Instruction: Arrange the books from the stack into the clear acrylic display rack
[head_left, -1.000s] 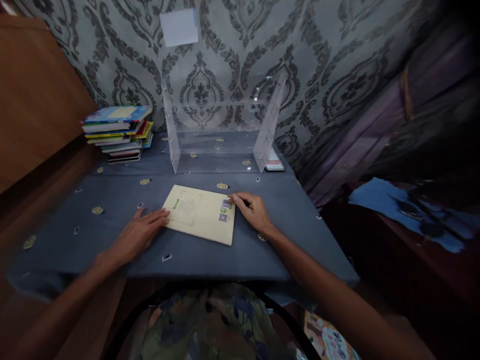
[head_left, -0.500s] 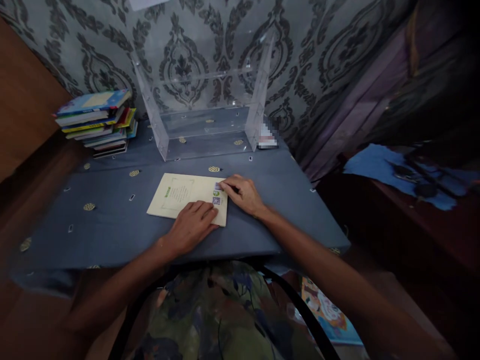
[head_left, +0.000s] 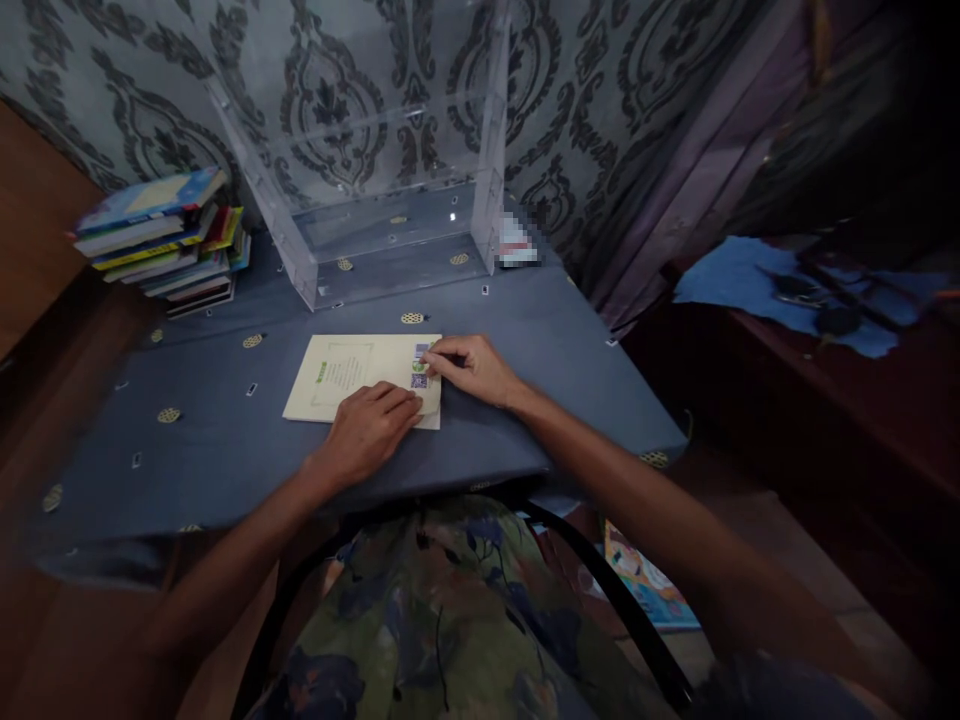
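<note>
A thin cream booklet point(head_left: 300, 392) lies on the cloth-covered table in front of me, with a framed block of text, a green label and a small square code printed on its upper face. My left hand point(head_left: 371, 425) rests flat on its lower edge, fingers stretched out across the paper. At its right edge, beside the printed pictures, my right hand point(head_left: 476, 372) has thumb and forefinger pinched on a page. That page bends up slightly near the lower right corner, and a paler sheet shows beneath it. The fingertips partly cover the printing.
Behind the booklet stands a clear plastic rack point(head_left: 300, 265) against the patterned wall. A stack of books point(head_left: 169, 240) is at the back left. A blurred white-and-red item point(head_left: 517, 245) sits right of the rack. Blue cloth point(head_left: 750, 280) lies on a dark surface at right.
My right fingers have slid leftward over the booklet's right edge, and the page there now lifts a little. My left hand stays on the paper. The camera view has shifted.
</note>
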